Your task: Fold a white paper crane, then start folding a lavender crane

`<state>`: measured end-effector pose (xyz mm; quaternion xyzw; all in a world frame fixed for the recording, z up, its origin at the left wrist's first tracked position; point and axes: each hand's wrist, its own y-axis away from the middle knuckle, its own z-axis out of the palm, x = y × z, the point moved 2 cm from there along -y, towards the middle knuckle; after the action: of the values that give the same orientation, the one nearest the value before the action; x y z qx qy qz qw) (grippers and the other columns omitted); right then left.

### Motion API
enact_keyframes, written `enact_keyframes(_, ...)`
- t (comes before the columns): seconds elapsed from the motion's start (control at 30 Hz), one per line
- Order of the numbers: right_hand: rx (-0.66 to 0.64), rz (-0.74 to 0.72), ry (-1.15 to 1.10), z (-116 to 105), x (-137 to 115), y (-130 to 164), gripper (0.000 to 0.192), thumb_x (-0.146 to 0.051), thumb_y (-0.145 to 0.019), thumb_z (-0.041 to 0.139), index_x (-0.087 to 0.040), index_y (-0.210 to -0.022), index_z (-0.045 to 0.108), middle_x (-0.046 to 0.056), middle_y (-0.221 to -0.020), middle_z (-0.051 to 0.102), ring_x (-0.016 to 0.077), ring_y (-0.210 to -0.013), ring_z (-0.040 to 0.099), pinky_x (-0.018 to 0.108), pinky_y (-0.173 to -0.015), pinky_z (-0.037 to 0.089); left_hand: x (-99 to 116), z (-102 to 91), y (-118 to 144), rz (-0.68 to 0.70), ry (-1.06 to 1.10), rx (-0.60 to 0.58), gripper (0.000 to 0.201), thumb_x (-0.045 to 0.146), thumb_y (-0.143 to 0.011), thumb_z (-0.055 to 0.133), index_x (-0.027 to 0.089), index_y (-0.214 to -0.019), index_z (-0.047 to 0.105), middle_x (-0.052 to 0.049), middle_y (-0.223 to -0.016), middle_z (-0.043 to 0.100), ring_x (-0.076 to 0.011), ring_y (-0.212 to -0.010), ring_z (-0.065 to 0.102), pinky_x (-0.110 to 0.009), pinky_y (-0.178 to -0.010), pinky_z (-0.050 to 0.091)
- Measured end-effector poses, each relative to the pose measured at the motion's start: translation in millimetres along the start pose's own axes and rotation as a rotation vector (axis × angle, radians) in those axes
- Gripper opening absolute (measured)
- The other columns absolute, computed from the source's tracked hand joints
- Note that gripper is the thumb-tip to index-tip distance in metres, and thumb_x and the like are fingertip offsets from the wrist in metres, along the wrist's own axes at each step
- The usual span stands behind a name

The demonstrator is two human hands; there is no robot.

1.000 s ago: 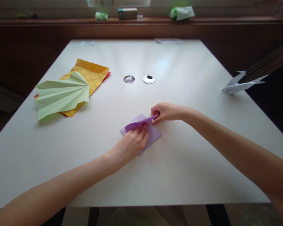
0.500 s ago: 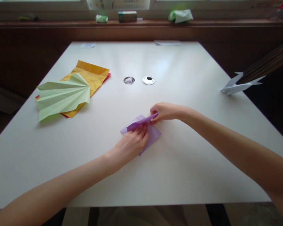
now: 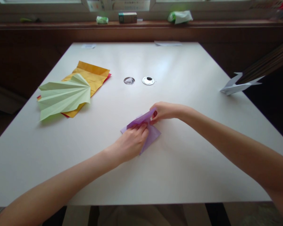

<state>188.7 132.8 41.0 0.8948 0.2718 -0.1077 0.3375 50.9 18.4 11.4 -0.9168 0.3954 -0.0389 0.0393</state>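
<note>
Office or classroom, white table (image 3: 184, 163) with cable grommets (image 3: 148, 80), windowsill (image 3: 202, 22)

The folded sheet (image 3: 151, 133) lies on the counter (image 3: 179, 163) near its middle, under the left hand (image 3: 132, 142) and right hand (image 3: 165, 111). A pleated fan (image 3: 63, 95) rests on flat sheets (image 3: 91, 73) toward the left edge. Two grommets (image 3: 138, 80) sit behind the hands. A paper plane (image 3: 235, 86), perhaps overhanging, sits at the right edge.

Both hands pinch the purple paper (image 3: 151, 135) on the white table (image 3: 179, 169): left hand (image 3: 132, 142) near, right hand (image 3: 163, 111) farther right.
</note>
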Motion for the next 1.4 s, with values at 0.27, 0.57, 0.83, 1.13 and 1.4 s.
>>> enact_keyframes(0.27, 0.008, -0.003, 0.027, 0, -1, 0, 0.019, -0.032, -0.065, 0.066, -0.014, -0.069, 0.063, 0.002, -0.066, 0.062, 0.0129, -0.062, 0.055, 0.021, -0.052, 0.037, 10, 4.3, 3, -0.016, -0.104, 0.024, 0.039, 0.014, -0.084, 0.040, -0.001, -0.119, 0.049, -0.024, -0.122, 0.055, -0.0295, -0.110, 0.055, -0.041, -0.091, 0.045)
enact_keyframes(0.57, -0.027, 0.010, 0.008, -2, -4, -1, 0.020, -0.032, -0.063, 0.067, -0.013, -0.071, 0.066, 0.002, -0.067, 0.062, 0.0132, -0.062, 0.054, 0.022, -0.053, 0.038, 7, 2.1, 1, -0.018, -0.031, 0.038, 0.042, 0.020, -0.084, 0.039, 0.001, -0.120, 0.049, -0.019, -0.123, 0.054, -0.0283, -0.107, 0.056, -0.038, -0.085, 0.048)
enact_keyframes(0.83, -0.047, 0.012, 0.009, -3, -2, -2, 0.019, -0.032, -0.062, 0.066, -0.013, -0.068, 0.065, 0.002, -0.063, 0.060, 0.0135, -0.061, 0.054, 0.022, -0.053, 0.038, 11, 2.3, 1, -0.040, -0.011, 0.037, 0.041, 0.023, -0.085, 0.039, 0.002, -0.118, 0.052, -0.017, -0.117, 0.056, -0.0268, -0.096, 0.057, -0.036, -0.077, 0.049)
enact_keyframes(1.13, -0.035, -0.016, 0.010, -1, -3, -1, 0.019, -0.030, -0.062, 0.066, -0.012, -0.069, 0.063, 0.004, -0.072, 0.063, 0.0139, -0.066, 0.056, 0.022, -0.057, 0.040, 13, -0.8, -14, -0.106, -0.012, 0.079, 0.037, 0.029, -0.086, 0.040, 0.005, -0.107, 0.057, -0.012, -0.093, 0.058, -0.0264, -0.088, 0.054, -0.038, -0.076, 0.046)
enact_keyframes(1.4, -0.067, -0.003, 0.042, -4, -6, -1, 0.021, -0.030, -0.064, 0.066, -0.011, -0.072, 0.065, 0.004, -0.070, 0.063, 0.0143, -0.064, 0.056, 0.023, -0.057, 0.040, 15, -3.7, -14, -0.115, 0.005, 0.104, 0.035, 0.028, -0.083, 0.045, 0.005, -0.107, 0.058, -0.011, -0.092, 0.059, -0.0254, -0.090, 0.054, -0.040, -0.087, 0.041)
